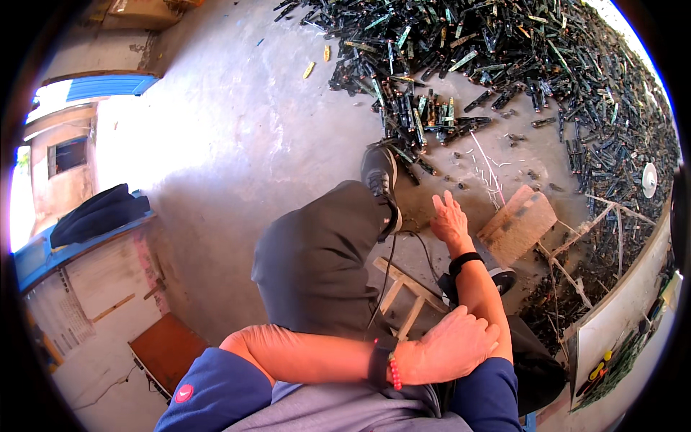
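My left hand reaches across my body, with a red bead bracelet and a dark band at its wrist. Its fingers are curled against my right forearm, and the palm side is hidden. Farther out, my right hand is held over the floor with fingers stretched and apart, and nothing shows in it. A black wristband circles that wrist. Just right of it sits a worn brown wooden block. Beyond the fingers are thin pale strips and a black cable.
A large heap of narrow black parts with green strips spreads across the far right. A wooden frame stands between my legs. Thin crossed bars and a pale board are at right. Dark cloth lies on a blue-topped bench at left.
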{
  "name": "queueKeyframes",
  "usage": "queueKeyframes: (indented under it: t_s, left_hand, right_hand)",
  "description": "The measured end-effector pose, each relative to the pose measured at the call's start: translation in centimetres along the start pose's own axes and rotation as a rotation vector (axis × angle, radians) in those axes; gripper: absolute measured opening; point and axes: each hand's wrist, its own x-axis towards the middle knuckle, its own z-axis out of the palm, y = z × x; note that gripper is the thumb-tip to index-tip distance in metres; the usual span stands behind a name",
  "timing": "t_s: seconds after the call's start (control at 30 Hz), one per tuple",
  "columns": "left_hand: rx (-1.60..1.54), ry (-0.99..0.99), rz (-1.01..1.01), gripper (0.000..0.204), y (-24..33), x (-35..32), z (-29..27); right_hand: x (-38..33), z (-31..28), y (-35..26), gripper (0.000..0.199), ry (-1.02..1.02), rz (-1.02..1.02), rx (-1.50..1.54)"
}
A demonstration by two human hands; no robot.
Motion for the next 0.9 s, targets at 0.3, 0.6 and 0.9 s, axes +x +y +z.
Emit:
queueKeyframes:
  t_s: [0.3, 0.6, 0.9]
  left_hand:
    - [0.062, -0.068, -0.003, 0.016, 0.6, -1.0, -2.2]
    - [-0.04, -0.046, -0.048, 0.047, 1.3, -1.9, -5.4]
    - [-0.076, -0.005, -0.014, 0.044, 1.2, -1.4, -5.9]
  right_hand:
    - [2.3, 0.3, -0.7, 0.056, 0.108, -0.083, -0.056]
    - [5.1, 1.0, -1.6, 0.053, 0.131, -0.124, -0.142]
    - [4.5, 2.0, -0.1, 0.029, 0.174, -0.069, -0.041]
